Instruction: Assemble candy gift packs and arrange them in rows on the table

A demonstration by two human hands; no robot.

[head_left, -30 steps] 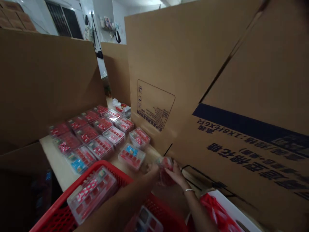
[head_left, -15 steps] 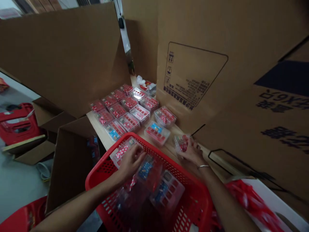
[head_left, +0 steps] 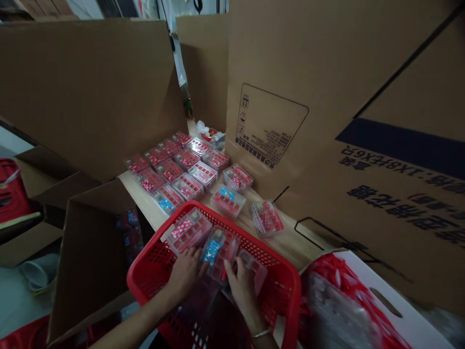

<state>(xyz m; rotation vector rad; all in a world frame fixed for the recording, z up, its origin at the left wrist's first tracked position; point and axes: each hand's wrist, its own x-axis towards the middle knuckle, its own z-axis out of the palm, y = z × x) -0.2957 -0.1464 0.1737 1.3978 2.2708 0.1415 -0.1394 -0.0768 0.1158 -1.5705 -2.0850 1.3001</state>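
Note:
Inside the red perforated basket point(head_left: 291, 286) are several clear plastic boxes with compartments of red pieces. My left hand point(head_left: 184, 272) has its fingers closed along the left edge of a box with a blue patterned panel point(head_left: 215, 249). On that box's lower right side, my right hand point(head_left: 240, 286) grips with thumb and bent fingers. A box with a pink dotted panel point(head_left: 189, 229) leans at the basket's far left rim. Another clear box point(head_left: 258, 271) lies partly behind my right hand. The basket's lower contents are dark and hard to make out.
Rows of stacked clear boxes point(head_left: 170, 171) cover the far tabletop. Separate stacks point(head_left: 267, 218) stand beyond the basket. Tall cardboard walls point(head_left: 276, 63) enclose the back and right. A white carton point(head_left: 414, 310) with red ribbon-like material is at right; an open cardboard box point(head_left: 90, 242) at left.
My right hand has left the box stack on the table and come into the basket. My left hand has moved from the pink dotted box to the blue-panelled one. The view has shifted.

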